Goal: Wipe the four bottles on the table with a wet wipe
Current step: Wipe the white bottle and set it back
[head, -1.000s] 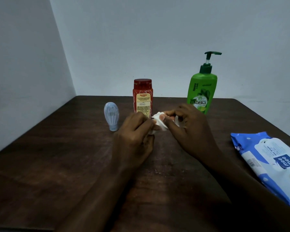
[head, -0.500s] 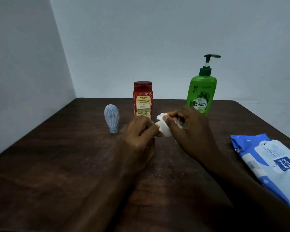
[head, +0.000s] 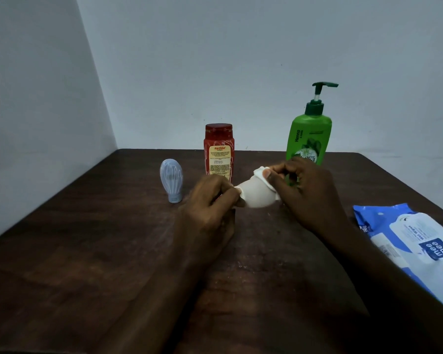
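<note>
White bottle (head: pixel 256 199) (mostly hidden) gripped by left hand (head: pixel 210 200); right hand (head: pixel 307 192) pinches wipe (head: pixel 261 171).

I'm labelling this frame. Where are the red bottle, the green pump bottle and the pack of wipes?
red bottle (head: pixel 219 159): head view, on its yellow label.
green pump bottle (head: pixel 310 131): head view, on its green body.
pack of wipes (head: pixel 414 232): head view, on its white front panel.

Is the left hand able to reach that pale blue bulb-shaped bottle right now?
Probably yes: the pale blue bulb-shaped bottle stands just left of the left hand with only dark wooden table between. But that hand pinches the white rounded object, so it must let go first.
</note>
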The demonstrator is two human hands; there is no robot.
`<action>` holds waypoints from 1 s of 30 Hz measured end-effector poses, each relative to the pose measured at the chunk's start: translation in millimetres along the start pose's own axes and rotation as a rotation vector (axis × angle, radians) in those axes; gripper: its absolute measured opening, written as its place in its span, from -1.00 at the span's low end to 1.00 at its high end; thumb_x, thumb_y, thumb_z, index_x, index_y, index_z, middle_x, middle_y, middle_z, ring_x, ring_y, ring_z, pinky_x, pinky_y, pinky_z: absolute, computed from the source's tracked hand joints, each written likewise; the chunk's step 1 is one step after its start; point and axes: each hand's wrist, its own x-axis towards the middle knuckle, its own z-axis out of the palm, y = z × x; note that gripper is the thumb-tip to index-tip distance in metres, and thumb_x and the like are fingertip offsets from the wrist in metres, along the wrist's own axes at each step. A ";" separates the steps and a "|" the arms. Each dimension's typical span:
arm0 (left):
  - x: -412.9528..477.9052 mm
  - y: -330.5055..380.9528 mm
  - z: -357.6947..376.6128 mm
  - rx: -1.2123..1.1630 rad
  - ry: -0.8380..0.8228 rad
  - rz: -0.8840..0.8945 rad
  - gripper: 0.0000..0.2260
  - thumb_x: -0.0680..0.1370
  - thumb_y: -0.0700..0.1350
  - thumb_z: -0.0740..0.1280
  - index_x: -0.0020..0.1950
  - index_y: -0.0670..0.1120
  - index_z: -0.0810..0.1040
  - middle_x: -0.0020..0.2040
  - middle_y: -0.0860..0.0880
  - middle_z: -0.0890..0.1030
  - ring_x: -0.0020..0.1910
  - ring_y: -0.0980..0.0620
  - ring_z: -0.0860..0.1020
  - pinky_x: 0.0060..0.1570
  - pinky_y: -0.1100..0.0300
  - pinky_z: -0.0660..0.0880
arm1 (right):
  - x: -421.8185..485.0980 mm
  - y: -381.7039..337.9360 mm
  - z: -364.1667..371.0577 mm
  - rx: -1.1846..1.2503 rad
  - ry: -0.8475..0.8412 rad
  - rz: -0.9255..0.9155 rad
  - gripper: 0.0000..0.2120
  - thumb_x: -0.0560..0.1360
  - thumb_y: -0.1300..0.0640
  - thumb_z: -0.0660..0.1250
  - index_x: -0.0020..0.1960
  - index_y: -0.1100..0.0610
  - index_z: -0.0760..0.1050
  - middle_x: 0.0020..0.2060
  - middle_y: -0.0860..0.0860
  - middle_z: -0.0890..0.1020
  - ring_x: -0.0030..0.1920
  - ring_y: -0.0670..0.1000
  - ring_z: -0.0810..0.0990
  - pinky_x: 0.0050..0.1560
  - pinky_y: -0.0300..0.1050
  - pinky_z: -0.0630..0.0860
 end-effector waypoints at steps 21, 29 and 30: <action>8.1 6.0 4.7 -0.961 0.021 -0.991 -0.67 0.29 -0.13 0.56 0.02 -0.10 0.65 0.00 0.09 0.73 0.01 0.12 0.69 -0.10 0.21 0.64 | 9.1 1.2 5.4 1.301 -0.087 0.516 -0.62 0.22 -0.14 0.60 -0.03 0.00 0.73 -0.03 -0.01 0.69 -0.12 -0.06 0.62 -0.17 -0.13 0.44; 10.4 9.1 10.6 -1.266 0.076 -1.180 -0.66 0.32 -0.10 0.51 0.05 -0.18 0.62 -0.05 -0.15 0.73 -0.15 0.02 0.70 -0.25 0.27 0.61 | -6.0 -18.0 17.3 1.059 -0.032 0.420 -0.62 0.32 0.08 0.53 0.11 0.16 0.65 -0.04 0.04 0.75 -0.16 -0.04 0.65 -0.25 -0.21 0.57; 9.5 8.2 11.3 -1.281 0.064 -1.179 -0.66 0.34 -0.10 0.50 0.06 -0.18 0.62 -0.04 -0.13 0.73 -0.13 0.01 0.70 -0.21 0.26 0.63 | -8.9 -18.9 17.9 0.991 -0.029 0.414 -0.62 0.31 0.07 0.54 0.11 0.15 0.66 -0.05 0.06 0.75 -0.17 -0.01 0.67 -0.23 -0.19 0.59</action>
